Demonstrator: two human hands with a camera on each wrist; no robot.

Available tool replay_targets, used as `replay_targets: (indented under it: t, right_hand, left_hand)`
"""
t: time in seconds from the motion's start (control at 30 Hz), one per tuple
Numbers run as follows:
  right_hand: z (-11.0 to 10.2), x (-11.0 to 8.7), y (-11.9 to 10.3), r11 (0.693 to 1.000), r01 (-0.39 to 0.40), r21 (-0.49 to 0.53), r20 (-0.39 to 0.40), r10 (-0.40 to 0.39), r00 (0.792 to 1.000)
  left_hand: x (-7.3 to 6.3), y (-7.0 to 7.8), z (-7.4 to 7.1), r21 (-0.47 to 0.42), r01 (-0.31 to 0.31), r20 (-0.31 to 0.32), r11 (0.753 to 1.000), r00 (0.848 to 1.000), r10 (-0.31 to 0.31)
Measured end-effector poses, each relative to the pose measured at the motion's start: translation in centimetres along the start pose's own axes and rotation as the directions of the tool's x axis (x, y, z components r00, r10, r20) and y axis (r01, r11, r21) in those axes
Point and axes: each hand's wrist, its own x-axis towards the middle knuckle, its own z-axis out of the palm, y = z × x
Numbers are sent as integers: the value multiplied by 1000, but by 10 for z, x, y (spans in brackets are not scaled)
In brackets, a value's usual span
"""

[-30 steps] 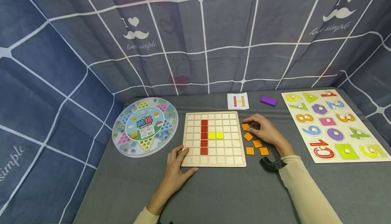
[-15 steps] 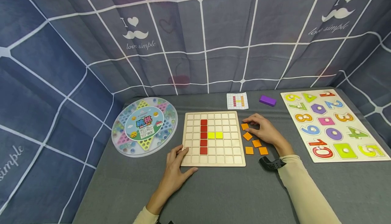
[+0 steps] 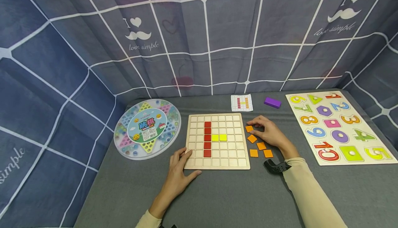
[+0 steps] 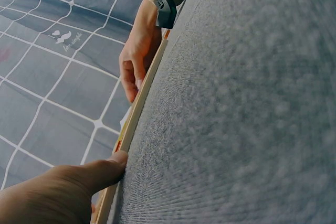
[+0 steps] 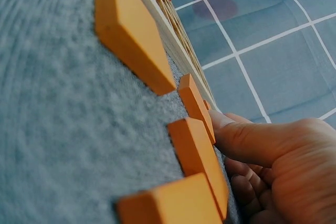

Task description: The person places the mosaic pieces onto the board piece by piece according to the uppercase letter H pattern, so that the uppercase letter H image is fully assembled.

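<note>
A square wooden grid board (image 3: 230, 159) lies flat on the table, with a column of red tiles (image 3: 207, 137) and two yellow tiles (image 3: 219, 137) set in its cells. My left hand (image 3: 178, 172) is spread around the board's near left corner, fingertips at the left edge and thumb (image 4: 107, 174) against the front edge. Beside the board's right edge, my right hand (image 3: 268, 131) pinches the farthest orange tile (image 3: 249, 129) between thumb and fingers. Several other orange tiles (image 3: 261, 146) lie loose just in front of it; they look thick and square in the right wrist view.
Behind the board lie a small printed pattern card (image 3: 242, 103) and a purple block (image 3: 272, 102). A round Chinese checkers box (image 3: 147, 152) is at the left. A number and shape puzzle board (image 3: 317, 131) covers the right side. A patterned curtain (image 3: 230, 65) closes off the back.
</note>
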Motion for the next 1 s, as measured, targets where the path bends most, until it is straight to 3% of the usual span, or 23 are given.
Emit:
replay_targets:
  t: [0.67,1.0]
  right_hand:
    - [0,1,-2,999,7,-35,-21,-8,1000]
    - [3,3,-5,998,35,-57,-99,-40,994]
  left_hand:
    - [0,0,0,-10,0,-4,1000,1000,0]
    - [0,1,-2,-12,19,7,1000,1000,-19]
